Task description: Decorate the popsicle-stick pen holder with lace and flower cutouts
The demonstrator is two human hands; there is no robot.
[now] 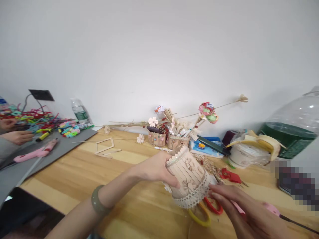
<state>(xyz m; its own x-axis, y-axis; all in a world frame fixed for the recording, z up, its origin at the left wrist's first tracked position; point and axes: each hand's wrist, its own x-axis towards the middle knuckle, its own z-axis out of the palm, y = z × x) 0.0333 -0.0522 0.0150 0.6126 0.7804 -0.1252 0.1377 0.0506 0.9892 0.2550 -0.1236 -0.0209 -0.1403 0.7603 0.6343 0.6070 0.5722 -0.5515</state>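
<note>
My left hand is wrapped around a craft-stick cup, tilted above the table. Wooden flowers and beads decorate the cup, and white lace trim runs around its lower end. At that lace edge, the fingertips of my right hand are pressed together on the trim. Scissors with yellow and red handles lie just below the cup. A pink tool with a dark cord is partly hidden behind my right hand.
Decorated stick boxes with dried flowers stand by the wall. On the right are a banana peel, a large bottle and a red object. Another person's hand is far left, near a pink glue gun.
</note>
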